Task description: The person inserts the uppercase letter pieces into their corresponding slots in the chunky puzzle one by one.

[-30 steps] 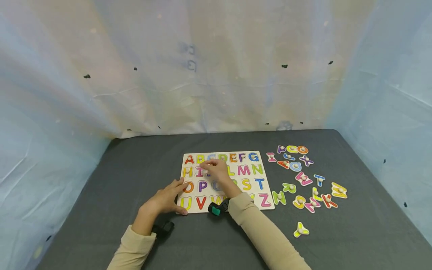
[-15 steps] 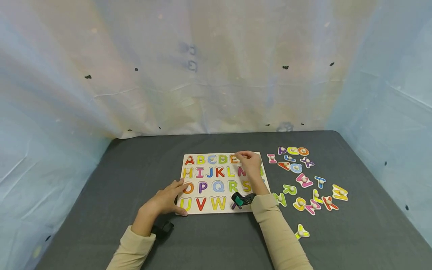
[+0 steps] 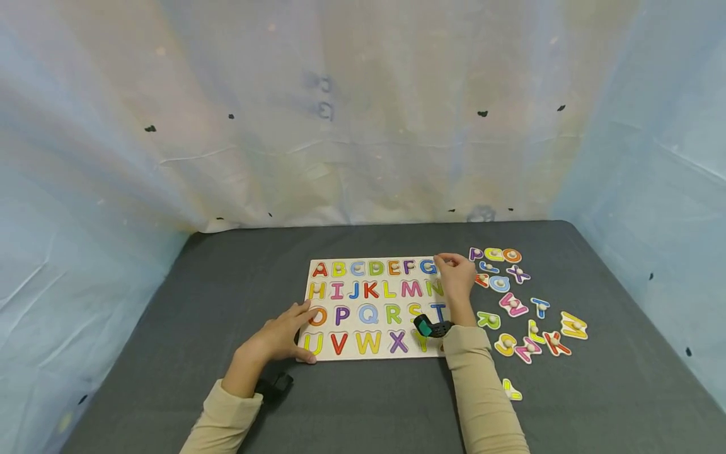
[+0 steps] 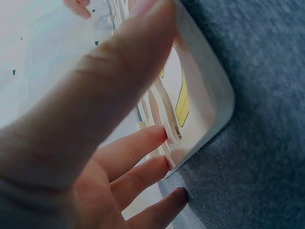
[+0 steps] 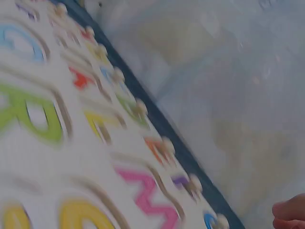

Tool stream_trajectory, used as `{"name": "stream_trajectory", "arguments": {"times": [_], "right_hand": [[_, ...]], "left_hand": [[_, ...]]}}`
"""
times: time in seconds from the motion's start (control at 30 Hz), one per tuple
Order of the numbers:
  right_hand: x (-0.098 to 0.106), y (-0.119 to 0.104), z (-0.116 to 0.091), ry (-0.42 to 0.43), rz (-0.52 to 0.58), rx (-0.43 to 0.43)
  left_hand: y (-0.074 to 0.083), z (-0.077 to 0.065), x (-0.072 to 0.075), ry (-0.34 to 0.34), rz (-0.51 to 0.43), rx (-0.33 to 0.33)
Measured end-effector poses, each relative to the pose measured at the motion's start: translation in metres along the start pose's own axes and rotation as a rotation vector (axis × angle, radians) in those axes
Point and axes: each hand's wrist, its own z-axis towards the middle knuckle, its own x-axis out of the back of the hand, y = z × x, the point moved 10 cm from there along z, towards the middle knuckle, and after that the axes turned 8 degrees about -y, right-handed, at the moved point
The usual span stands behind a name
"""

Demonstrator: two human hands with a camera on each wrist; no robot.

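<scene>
watching my left hand (image 3: 279, 333) rest on the letter board (image 3: 354, 313), flat on the dark cloth (image 3: 340, 410).
its fingers spread, gripping nothing; by the far right corner my right hand (image 3: 458, 276) bends its fingers, pinching what, if anything, i can't tell.

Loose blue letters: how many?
3: J and Q just right of the right hand, T farther right. The right hand may hide others.
</scene>
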Motion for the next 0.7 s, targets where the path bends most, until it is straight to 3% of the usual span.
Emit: {"name": "stream_trajectory", "arguments": {"times": [0.17,0.37,0.7], "right_hand": [[0.023,0.012,0.007,0.076,-0.118,-0.030],[0.034,0.025,0.013,0.075,-0.203,-0.078],[0.031,0.039,0.021,0.001,-0.176,-0.116]], "left_hand": [[0.000,0.001,0.000,0.000,0.004,-0.002],[0.000,0.000,0.000,0.007,0.000,-0.008],[-0.001,0.001,-0.001,0.002,-0.001,0.004]]}}
